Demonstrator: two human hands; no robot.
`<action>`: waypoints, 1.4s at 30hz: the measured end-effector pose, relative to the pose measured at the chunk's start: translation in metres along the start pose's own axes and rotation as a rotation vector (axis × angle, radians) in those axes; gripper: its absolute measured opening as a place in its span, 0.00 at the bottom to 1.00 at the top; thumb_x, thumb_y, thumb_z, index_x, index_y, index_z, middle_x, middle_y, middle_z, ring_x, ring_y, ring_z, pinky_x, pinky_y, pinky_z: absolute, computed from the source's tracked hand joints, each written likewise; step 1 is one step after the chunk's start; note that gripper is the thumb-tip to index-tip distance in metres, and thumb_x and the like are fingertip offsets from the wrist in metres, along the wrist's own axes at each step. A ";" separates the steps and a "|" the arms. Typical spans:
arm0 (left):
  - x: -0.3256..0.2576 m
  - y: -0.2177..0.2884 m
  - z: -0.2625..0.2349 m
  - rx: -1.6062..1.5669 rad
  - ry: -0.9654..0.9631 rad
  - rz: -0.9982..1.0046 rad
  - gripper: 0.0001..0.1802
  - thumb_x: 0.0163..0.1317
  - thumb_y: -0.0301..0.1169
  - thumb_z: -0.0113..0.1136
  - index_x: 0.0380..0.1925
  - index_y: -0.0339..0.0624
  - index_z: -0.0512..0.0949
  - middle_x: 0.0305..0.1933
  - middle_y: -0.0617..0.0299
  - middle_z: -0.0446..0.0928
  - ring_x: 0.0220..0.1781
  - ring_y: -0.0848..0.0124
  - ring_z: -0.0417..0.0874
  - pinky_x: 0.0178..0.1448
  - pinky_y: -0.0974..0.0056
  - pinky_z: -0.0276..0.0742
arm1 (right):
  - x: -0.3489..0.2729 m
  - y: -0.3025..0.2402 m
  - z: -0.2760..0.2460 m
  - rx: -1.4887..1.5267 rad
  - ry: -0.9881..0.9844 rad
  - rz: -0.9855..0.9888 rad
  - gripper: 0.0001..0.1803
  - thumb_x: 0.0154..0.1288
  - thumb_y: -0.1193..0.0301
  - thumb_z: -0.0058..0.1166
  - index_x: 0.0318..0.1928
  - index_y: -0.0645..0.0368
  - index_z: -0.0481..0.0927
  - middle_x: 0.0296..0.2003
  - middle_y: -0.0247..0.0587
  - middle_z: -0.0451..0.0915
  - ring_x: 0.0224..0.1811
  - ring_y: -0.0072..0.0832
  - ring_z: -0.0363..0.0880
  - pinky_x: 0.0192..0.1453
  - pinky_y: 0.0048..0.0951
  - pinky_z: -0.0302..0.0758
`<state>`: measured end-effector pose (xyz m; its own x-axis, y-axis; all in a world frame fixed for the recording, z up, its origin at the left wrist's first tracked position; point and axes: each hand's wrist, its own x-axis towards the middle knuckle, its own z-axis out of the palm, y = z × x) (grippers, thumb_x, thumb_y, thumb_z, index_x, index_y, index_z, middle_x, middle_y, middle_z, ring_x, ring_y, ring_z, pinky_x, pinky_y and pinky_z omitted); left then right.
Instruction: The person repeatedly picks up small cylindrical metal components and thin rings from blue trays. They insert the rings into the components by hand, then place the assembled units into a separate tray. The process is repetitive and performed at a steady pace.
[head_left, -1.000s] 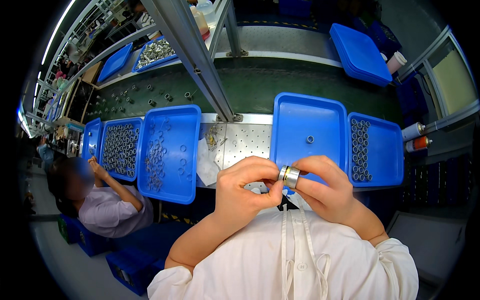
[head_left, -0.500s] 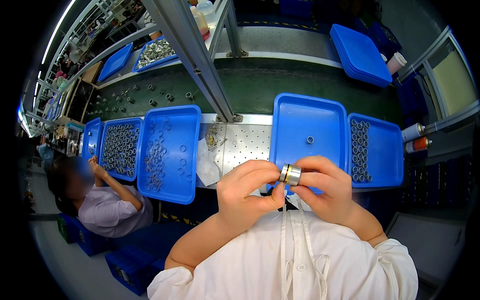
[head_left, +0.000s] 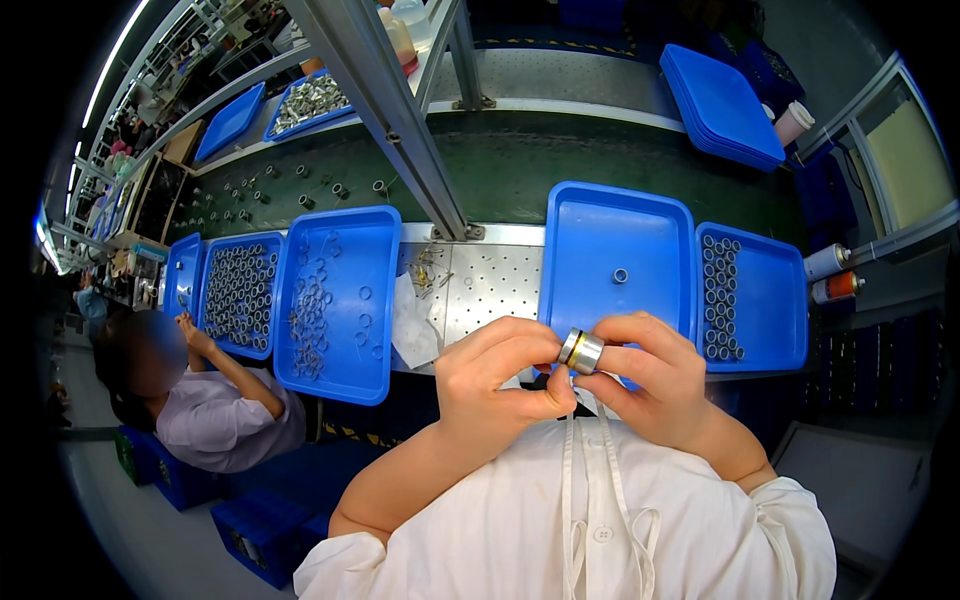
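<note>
In front of my chest, my left hand (head_left: 495, 378) and my right hand (head_left: 660, 375) meet around a short, shiny metal cylinder (head_left: 585, 354) with a yellowish band about its middle. The left fingers and thumb pinch its left end, and the right fingers grip its right end. Just beyond my hands lies a blue tray (head_left: 578, 215), with one small metal ring (head_left: 620, 276) inside it.
On the right, a blue tray (head_left: 775, 300) holds rows of metal rings. A tray of thin loose rings (head_left: 345, 225) lies left, past a perforated metal plate (head_left: 490, 280) and a metal post (head_left: 390, 130). Behind runs a green conveyor (head_left: 520, 165). A co-worker (head_left: 225, 420) sits at left.
The dark gap by the cylinder's yellowish band has narrowed, so its two parts sit closer together. The cylinder tilts slightly more down to the right; both hands keep their grip.
</note>
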<state>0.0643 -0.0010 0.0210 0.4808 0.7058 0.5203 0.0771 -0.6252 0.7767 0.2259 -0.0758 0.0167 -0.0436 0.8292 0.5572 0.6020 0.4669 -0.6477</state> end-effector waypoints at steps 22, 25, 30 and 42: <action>-0.002 -0.001 0.003 -0.142 -0.043 -0.119 0.09 0.37 0.16 0.63 0.23 0.34 0.77 0.27 0.59 0.77 0.23 0.74 0.78 0.28 0.72 0.75 | 0.001 0.001 -0.003 -0.104 0.002 -0.136 0.17 0.41 0.78 0.66 0.36 0.61 0.79 0.37 0.43 0.76 0.34 0.35 0.75 0.35 0.29 0.73; -0.002 -0.001 0.001 -0.183 -0.065 -0.169 0.09 0.37 0.16 0.63 0.23 0.34 0.77 0.27 0.59 0.77 0.23 0.74 0.78 0.28 0.73 0.75 | 0.001 0.002 -0.004 -0.141 -0.013 -0.177 0.17 0.41 0.78 0.66 0.36 0.61 0.79 0.37 0.43 0.76 0.34 0.35 0.76 0.35 0.29 0.73; -0.004 0.000 0.001 -0.078 -0.043 -0.064 0.09 0.37 0.16 0.63 0.22 0.34 0.77 0.26 0.60 0.77 0.22 0.75 0.78 0.27 0.73 0.75 | 0.001 -0.001 -0.004 -0.062 0.009 -0.137 0.17 0.41 0.79 0.66 0.35 0.64 0.77 0.37 0.45 0.75 0.33 0.37 0.75 0.33 0.29 0.74; -0.008 -0.001 0.000 -0.174 -0.028 -0.110 0.09 0.39 0.16 0.63 0.25 0.34 0.78 0.28 0.58 0.77 0.25 0.73 0.78 0.30 0.71 0.76 | -0.002 -0.007 -0.001 -0.136 -0.007 -0.112 0.16 0.40 0.81 0.65 0.35 0.63 0.78 0.35 0.45 0.75 0.31 0.37 0.74 0.33 0.31 0.73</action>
<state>0.0606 -0.0064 0.0160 0.5023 0.7554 0.4208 -0.0206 -0.4760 0.8792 0.2227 -0.0809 0.0207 -0.1213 0.7768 0.6180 0.6955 0.5107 -0.5054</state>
